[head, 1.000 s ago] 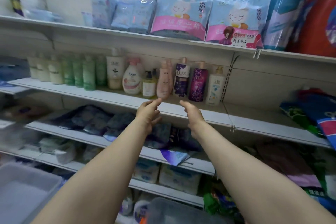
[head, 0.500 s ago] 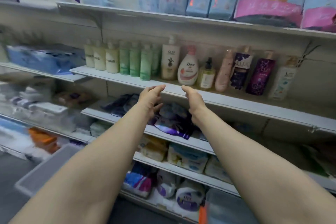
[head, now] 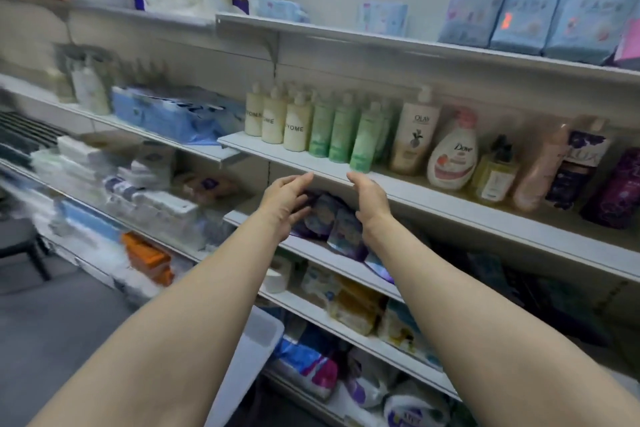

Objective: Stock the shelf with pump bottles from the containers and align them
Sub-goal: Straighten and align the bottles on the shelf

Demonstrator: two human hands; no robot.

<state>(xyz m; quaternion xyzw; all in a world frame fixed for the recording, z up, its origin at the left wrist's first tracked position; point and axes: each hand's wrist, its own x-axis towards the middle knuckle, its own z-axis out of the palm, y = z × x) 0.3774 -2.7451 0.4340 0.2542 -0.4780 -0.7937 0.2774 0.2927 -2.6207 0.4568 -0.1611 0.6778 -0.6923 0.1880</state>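
Observation:
A white shelf (head: 450, 208) carries a row of pump bottles. From the left stand cream bottles (head: 296, 126), green bottles (head: 362, 140), an Olay bottle (head: 414, 135), a Dove bottle (head: 452, 156), a small yellow bottle (head: 493, 173), a pink bottle (head: 540, 166) and dark purple Lux bottles (head: 578, 170). My left hand (head: 285, 199) and my right hand (head: 369, 196) reach forward, palms facing each other, just below and in front of the green bottles. Both hands are empty with relaxed fingers and touch nothing.
A translucent plastic container (head: 256, 343) sits on the floor under my left arm. Lower shelves hold pouches (head: 332, 218), packets and tissue packs (head: 149, 204). Blue packs (head: 530, 10) line the top shelf. A dark stool (head: 20, 243) stands at the left.
The view has swung left along the shelf, so both hands now sit before the green bottles instead of the pink and Lux ones. The hands stay empty and apart.

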